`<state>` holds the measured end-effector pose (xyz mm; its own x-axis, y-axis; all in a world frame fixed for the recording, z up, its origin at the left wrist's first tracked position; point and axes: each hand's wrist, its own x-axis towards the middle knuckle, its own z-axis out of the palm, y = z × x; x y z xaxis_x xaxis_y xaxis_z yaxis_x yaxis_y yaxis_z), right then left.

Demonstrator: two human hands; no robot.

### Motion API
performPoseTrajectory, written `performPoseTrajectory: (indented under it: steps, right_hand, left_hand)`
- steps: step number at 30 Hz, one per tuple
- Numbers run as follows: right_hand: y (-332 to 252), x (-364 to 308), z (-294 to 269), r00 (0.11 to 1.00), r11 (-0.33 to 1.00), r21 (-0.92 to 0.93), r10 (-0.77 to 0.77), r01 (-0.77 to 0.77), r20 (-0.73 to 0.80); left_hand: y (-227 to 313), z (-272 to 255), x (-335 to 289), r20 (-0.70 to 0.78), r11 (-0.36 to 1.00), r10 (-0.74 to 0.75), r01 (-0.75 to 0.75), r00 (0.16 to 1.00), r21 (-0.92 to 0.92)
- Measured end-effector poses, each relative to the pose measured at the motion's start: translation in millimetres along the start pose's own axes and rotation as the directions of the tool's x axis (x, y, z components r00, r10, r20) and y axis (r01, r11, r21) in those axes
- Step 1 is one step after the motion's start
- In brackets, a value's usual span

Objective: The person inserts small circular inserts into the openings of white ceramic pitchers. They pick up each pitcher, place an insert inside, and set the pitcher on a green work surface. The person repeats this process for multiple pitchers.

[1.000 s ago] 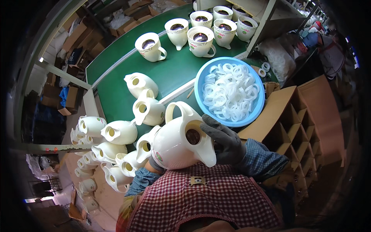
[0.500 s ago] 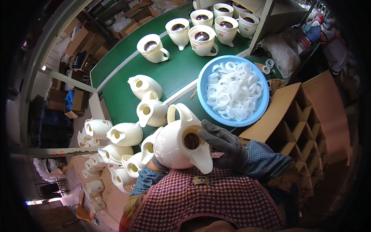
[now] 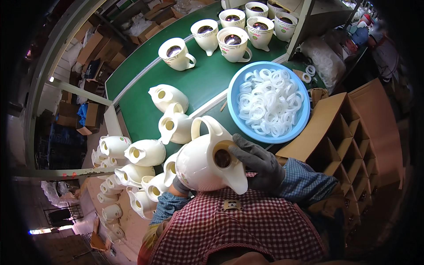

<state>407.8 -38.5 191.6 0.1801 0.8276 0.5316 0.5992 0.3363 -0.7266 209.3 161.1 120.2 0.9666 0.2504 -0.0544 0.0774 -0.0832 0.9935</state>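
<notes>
Both hands gloved: dark grey knit on right hand, same grey showing on left hand, mostly hidden. 2 blue checked sleeves, cuffs gathered at wrist. Red-and-white gingham apron over the chest, 1 small metal bear-shaped badge at its top edge, between the sleeves.

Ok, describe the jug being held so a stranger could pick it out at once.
Start at the green belt and follow it down to the blue basin of white rings. Just below-left of the basin, against the checked apron, is a white jug. Unlike the jugs lying loose on the belt, it is gripped: the gloved right hand covers its mouth rim, the left hand props it from below.
</notes>
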Motion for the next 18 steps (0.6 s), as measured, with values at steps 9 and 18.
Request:
performPoseTrajectory:
  steps: [9, 18]
  right_hand:
    - [19, 7, 1, 0.997, 0.99, -0.139, -0.043, 0.034, -0.06]
    - [43, 2, -7, 0.929, 0.93, -0.172, 0.348, -0.324, 0.13]
  left_hand:
    - [-30, -15, -52, -0.324, 0.691, -0.053, -0.2, 0.945, -0.695]
    - [55, -148, 82, -0.311, 0.951, 0.048, -0.139, 0.949, -0.278]
